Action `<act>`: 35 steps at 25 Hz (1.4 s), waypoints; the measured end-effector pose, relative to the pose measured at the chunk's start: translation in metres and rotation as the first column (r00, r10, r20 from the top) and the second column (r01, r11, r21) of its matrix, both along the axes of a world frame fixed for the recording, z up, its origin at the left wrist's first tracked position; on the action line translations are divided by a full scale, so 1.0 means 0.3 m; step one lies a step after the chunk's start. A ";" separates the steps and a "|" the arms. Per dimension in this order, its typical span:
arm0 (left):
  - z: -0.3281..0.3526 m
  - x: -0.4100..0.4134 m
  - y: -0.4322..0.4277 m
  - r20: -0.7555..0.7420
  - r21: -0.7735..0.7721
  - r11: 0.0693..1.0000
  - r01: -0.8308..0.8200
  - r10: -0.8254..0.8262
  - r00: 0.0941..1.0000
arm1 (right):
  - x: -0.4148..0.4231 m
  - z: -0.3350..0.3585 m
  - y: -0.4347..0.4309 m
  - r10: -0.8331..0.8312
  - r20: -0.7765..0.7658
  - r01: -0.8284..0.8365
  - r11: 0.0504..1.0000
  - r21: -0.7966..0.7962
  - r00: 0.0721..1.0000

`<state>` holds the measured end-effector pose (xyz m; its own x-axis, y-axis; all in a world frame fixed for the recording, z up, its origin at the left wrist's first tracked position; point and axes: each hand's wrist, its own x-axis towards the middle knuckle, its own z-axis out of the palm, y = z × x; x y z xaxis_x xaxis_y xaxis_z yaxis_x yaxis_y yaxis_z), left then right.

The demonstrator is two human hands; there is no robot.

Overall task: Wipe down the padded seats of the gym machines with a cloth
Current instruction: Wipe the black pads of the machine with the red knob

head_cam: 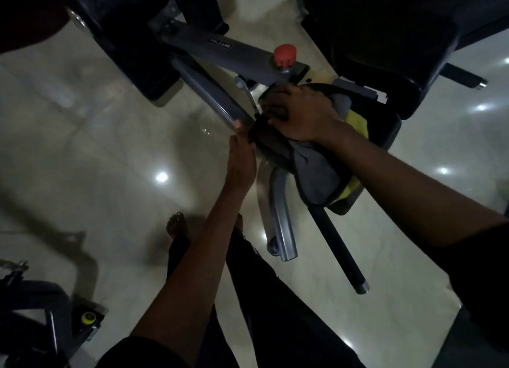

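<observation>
A grey cloth [314, 169] with a yellow side lies draped over a small dark pad [272, 150] of a gym machine, at centre right. My right hand [300, 114] lies on top of the cloth with its fingers curled over the bunched fabric at the pad's far end. My left hand [241, 158] reaches up from below and grips the near left end of the pad, thumb up beside a grey metal bar [209, 97]. A large black padded seat [385, 50] sits just behind, at the upper right. The light is dim.
A red adjustment knob [285, 54] stands on the grey frame beam [220, 50] above my hands. A black handle bar [341, 252] and curved grey tubes [281, 224] stick out toward me. My bare foot [177, 224] stands on glossy tile. Another machine [88, 316] sits lower left.
</observation>
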<state>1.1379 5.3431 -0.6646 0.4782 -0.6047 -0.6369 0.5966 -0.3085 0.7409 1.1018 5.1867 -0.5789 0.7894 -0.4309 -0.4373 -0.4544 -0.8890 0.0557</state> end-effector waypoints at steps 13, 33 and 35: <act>0.034 0.013 -0.083 0.342 0.141 0.905 0.401 -0.424 0.839 | -0.044 0.074 -0.121 -0.212 0.035 0.215 0.966 -0.143 0.977; 0.070 -0.058 -0.249 0.574 0.502 0.837 0.217 -0.510 0.641 | -0.268 0.175 -0.310 -0.576 0.208 0.586 0.810 0.017 0.790; 0.070 -0.063 -0.248 0.600 0.509 0.837 0.200 -0.511 0.615 | -0.298 0.187 -0.296 -0.617 0.261 0.621 0.780 0.075 0.743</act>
<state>1.1190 5.2688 -0.6437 0.6586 -0.6282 -0.4141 -0.2596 -0.7063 0.6586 1.0123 5.0979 -0.5227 0.4279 -0.8693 -0.2475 -0.9037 -0.4073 -0.1319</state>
